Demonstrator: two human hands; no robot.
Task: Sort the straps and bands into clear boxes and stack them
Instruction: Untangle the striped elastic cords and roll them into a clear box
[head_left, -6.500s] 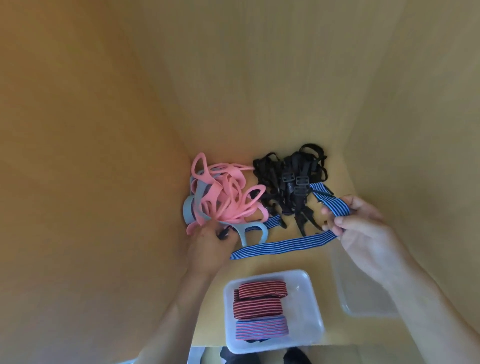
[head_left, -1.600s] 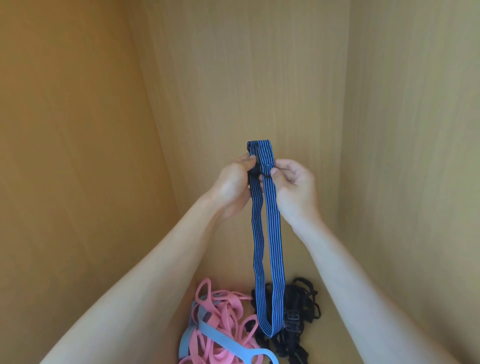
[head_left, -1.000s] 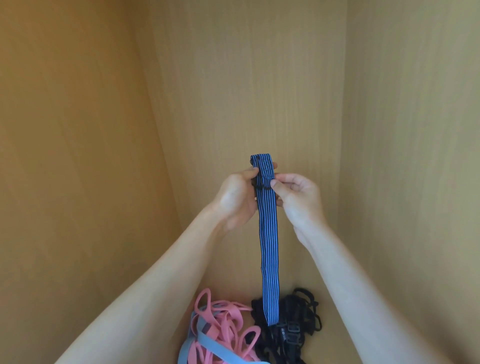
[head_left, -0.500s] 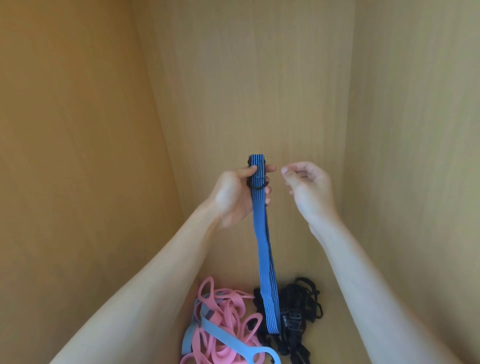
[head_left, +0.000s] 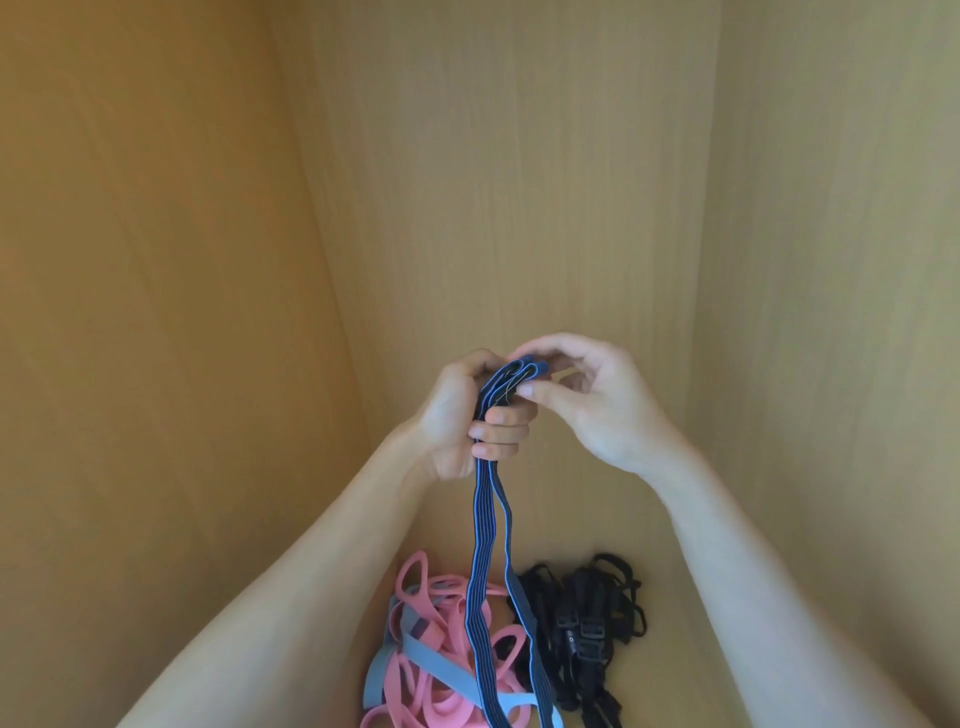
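Strap (head_left: 485, 545) held up before back wall (head_left: 509, 182), between both hands: left hand (head_left: 457, 415) on its left, right hand (head_left: 592, 400) on its right at top fold. Two lengths hang down over piles below. Bands (head_left: 431, 670) left, buckle straps (head_left: 582, 623) right, just beside each other.

One blue strap (head_left: 485, 545), two hands (head_left: 457, 415) (head_left: 597, 405)

The blue striped strap (head_left: 485, 545) hangs doubled from my left fingers (head_left: 501, 418), its folded top pinched by my right fingers (head_left: 545, 392). Beneath it, tangled pink bands (head_left: 441, 706) and a grey-blue band (head_left: 431, 662) lie left, with heaped black buckled straps (head_left: 582, 618) just right.
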